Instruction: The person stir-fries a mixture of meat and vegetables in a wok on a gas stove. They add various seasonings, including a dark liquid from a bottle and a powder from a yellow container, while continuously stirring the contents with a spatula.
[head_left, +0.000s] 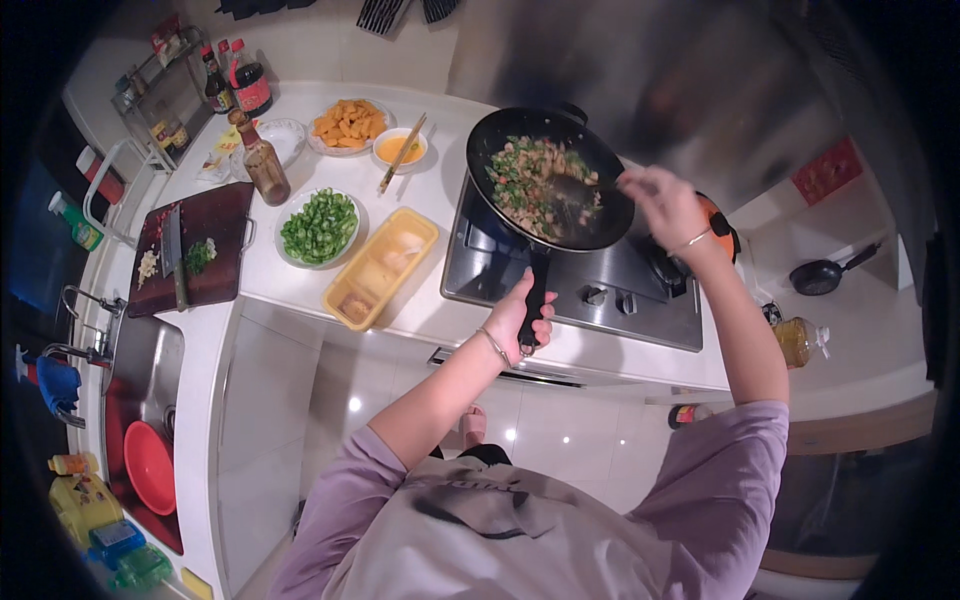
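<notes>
My left hand (523, 311) grips the black handle (535, 296) of a deep black frying pan (600, 225) over the left side of the gas cooktop (480, 277). Inside lies a mix of chopped meat and green pieces (536, 180), with a bare patch at the lower right. At the pan's right rim, my right hand (660, 202) has its fingers bent together. Some food sits heaped toward it, but whether those fingers hold a dark utensil handle is unclear. The burner under the pan is hidden.
Left of the cooktop stand a yellow seasoning box (375, 285), sliced green peppers (319, 229), a bowl of beaten egg (390, 150) with chopsticks (401, 154), orange chunks (349, 124) and a sauce bottle (262, 165). A cleaver (172, 240) lies on the cutting board (225, 225). An orange pot (716, 225) is rightward.
</notes>
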